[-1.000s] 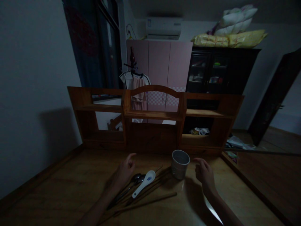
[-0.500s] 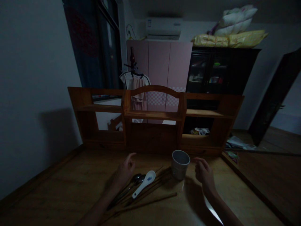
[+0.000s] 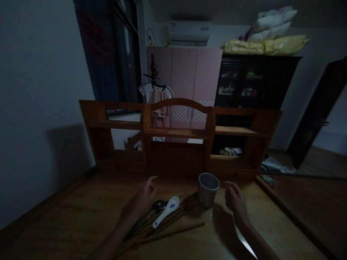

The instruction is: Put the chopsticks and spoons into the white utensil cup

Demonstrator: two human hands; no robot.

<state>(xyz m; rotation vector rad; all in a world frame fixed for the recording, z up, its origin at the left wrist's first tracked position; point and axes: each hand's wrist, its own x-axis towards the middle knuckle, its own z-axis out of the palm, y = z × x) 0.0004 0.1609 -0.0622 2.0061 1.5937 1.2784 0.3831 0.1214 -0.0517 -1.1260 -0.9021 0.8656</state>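
Note:
A grey metal cup (image 3: 207, 193) stands upright on the wooden desk. Just right of it, my right hand (image 3: 234, 196) hovers with the index finger pointing at the cup and the other fingers loosely curled; it holds nothing. My left hand (image 3: 145, 195) is raised over the left side of the utensils, index finger stretched out, thumb apart from it, nothing in its grasp. Between the hands lies a white ceramic spoon (image 3: 166, 213) with a blue mark in its bowl. Dark metal spoons (image 3: 157, 205) lie beside it, partly hidden by my left hand. Several thin brown sticks (image 3: 187, 228) lie underneath and in front.
A wooden shelf unit (image 3: 176, 133) runs along the back of the desk (image 3: 81, 216). A white wall (image 3: 40, 108) closes off the left side. Beyond the shelf are a pink wardrobe (image 3: 184, 72) and a dark cabinet (image 3: 271, 79). A raised edge borders the desk at right.

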